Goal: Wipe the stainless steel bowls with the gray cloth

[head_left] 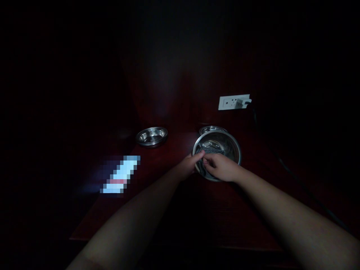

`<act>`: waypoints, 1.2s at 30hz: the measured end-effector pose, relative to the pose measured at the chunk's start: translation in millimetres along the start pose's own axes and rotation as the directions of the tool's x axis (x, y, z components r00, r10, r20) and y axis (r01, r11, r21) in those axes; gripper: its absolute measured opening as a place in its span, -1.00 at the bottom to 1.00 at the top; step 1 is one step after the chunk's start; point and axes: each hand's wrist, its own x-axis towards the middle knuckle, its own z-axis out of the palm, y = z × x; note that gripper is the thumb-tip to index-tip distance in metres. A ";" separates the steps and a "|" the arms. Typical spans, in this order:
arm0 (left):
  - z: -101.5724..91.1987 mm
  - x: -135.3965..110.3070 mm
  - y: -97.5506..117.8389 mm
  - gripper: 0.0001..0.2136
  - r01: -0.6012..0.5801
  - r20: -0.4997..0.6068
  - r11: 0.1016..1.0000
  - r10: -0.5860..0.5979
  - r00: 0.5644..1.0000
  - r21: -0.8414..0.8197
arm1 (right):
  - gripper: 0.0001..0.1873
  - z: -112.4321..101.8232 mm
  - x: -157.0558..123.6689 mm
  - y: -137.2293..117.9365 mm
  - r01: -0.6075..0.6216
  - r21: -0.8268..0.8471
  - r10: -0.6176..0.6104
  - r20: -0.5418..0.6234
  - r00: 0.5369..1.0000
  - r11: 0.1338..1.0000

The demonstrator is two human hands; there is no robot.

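At the dark-red table, the left hand grips a round silvery metal bowl as the right hand seemingly pinches grey patterned cloth, likely wiping, needing steadiness next.

Single view from my head, facing forward and down across the table to the socket. My forearms enter from below, nearest; the bowl lies beyond, at mid-distance.
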 end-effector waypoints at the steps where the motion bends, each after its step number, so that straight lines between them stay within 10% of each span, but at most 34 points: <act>1: 0.0 0.2 -0.2 -0.63 -0.002 -0.003 1.000 0.002 1.000 -0.008 | -0.90 -0.4 0.2 -0.7 0.002 0.001 -0.002 -0.031 1.000 1.000; 11: -0.4 0.9 -0.1 -0.53 0.050 -0.047 0.999 -0.051 0.998 -0.008 | -0.89 1.8 4.7 -6.4 0.075 -0.114 -0.117 -0.426 0.897 0.991; 36: -2.2 8.7 2.9 -0.48 0.024 -0.131 0.989 -0.043 0.990 -0.148 | -0.53 7.5 2.2 -7.5 0.071 -0.219 -0.093 -0.093 0.991 0.973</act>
